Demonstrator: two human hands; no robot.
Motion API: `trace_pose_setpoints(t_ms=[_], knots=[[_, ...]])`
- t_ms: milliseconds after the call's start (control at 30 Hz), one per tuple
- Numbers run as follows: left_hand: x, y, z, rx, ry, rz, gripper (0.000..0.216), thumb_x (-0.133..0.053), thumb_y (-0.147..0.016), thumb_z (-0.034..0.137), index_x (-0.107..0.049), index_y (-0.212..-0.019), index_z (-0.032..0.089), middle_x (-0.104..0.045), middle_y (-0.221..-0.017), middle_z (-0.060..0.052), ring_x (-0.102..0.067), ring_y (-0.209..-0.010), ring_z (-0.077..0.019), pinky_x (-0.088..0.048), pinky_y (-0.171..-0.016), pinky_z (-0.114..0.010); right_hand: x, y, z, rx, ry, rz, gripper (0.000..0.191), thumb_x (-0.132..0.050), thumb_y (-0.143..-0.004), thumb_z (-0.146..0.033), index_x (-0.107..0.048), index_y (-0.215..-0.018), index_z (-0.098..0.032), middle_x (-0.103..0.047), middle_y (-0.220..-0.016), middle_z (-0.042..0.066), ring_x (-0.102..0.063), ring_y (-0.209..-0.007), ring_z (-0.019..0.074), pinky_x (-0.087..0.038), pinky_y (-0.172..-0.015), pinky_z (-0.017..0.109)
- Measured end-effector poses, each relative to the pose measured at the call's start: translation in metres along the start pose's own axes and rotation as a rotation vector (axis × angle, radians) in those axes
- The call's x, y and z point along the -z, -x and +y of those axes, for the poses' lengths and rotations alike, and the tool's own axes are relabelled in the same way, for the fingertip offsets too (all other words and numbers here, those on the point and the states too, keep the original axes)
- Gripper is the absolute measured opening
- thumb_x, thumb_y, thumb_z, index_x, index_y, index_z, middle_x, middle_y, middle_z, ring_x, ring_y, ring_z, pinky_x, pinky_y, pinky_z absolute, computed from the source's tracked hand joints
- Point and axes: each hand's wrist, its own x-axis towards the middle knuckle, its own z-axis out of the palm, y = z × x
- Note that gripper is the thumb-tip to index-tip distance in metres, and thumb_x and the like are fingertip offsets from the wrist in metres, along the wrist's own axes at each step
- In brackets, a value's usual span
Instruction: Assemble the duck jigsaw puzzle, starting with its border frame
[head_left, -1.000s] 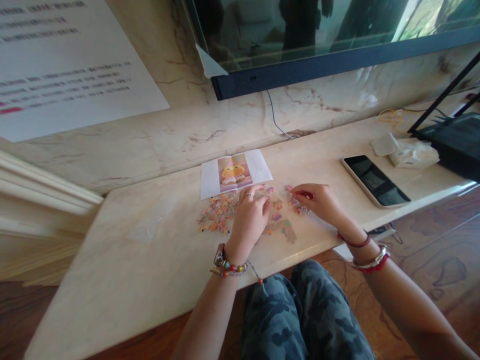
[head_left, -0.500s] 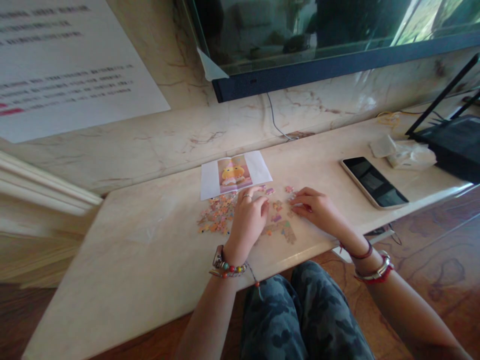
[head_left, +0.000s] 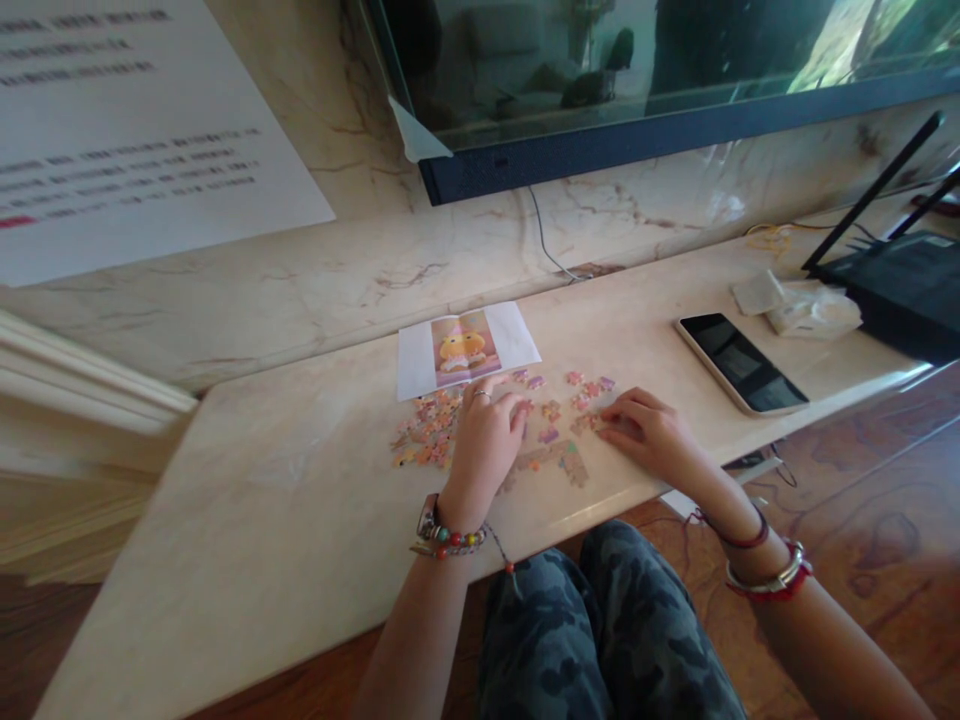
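Observation:
Small pastel jigsaw pieces [head_left: 424, 437] lie scattered on the marble shelf [head_left: 285, 500]. A joined strip of pieces [head_left: 559, 459] sits near the front edge. My left hand [head_left: 484, 445] rests curled over the pieces in the middle, fingers bent together; what it holds is hidden. My right hand [head_left: 651, 432] lies to the right, fingertips pressed down on loose pieces [head_left: 589, 385]. A folded paper with the reference picture [head_left: 465, 350] lies just behind the pieces.
A dark phone [head_left: 741, 362] lies to the right on the shelf. Further right are a white tissue packet [head_left: 814, 308] and a black router with antennas [head_left: 900, 270]. A glass tank [head_left: 637, 80] and a printed sheet [head_left: 127, 130] stand against the wall behind.
My right hand has slid back toward me and slightly right, leaving a few pieces uncovered behind its fingers. My left hand has barely moved.

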Motion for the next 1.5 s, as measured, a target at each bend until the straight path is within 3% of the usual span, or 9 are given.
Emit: trace_pose_setpoints(t_ms=[633,900,1267,1500], knots=[[-0.001,-0.001,0.001,0.033,0.011,-0.041,0.013,-0.053,-0.080,0.018,-0.065,-0.086,0.017,-0.053,-0.110,-0.009,-0.046,-0.108,-0.0237,-0.039,-0.095,-0.041,0.004,0.002,0.005,0.008,-0.046,0.008,0.026,-0.044,-0.080,-0.017,-0.059,-0.101,-0.015,-0.060,-0.079,0.006,-0.055,-0.065,0.0138,-0.045,-0.062,0.026],[-0.003,-0.003,-0.001,0.056,0.004,-0.040,0.014,-0.052,-0.080,0.019,-0.065,-0.085,0.016,-0.053,-0.112,-0.010,-0.046,-0.107,-0.0238,-0.038,-0.096,-0.042,0.001,0.005,0.001,-0.059,0.003,0.024,0.016,-0.056,-0.077,-0.028,-0.061,-0.085,-0.015,-0.058,-0.084,0.008,-0.057,-0.075,0.0180,-0.046,-0.070,0.032],[-0.002,-0.004,0.001,0.027,-0.004,-0.056,0.015,-0.052,-0.080,0.019,-0.065,-0.085,0.016,-0.054,-0.109,-0.010,-0.047,-0.104,-0.0239,-0.038,-0.094,-0.042,0.003,0.006,0.006,-0.027,-0.116,0.023,0.014,-0.056,-0.077,-0.029,-0.055,-0.084,-0.017,-0.055,-0.082,0.006,-0.053,-0.072,0.0147,-0.044,-0.064,0.027],[-0.002,-0.003,0.002,0.015,0.021,-0.043,0.016,-0.050,-0.081,0.020,-0.065,-0.084,0.017,-0.053,-0.111,-0.009,-0.046,-0.106,-0.0242,-0.040,-0.093,-0.043,0.000,0.012,0.004,-0.128,-0.157,0.075,0.019,-0.058,-0.075,-0.032,-0.056,-0.085,-0.017,-0.060,-0.074,0.004,-0.054,-0.063,0.0135,-0.044,-0.058,0.025]])
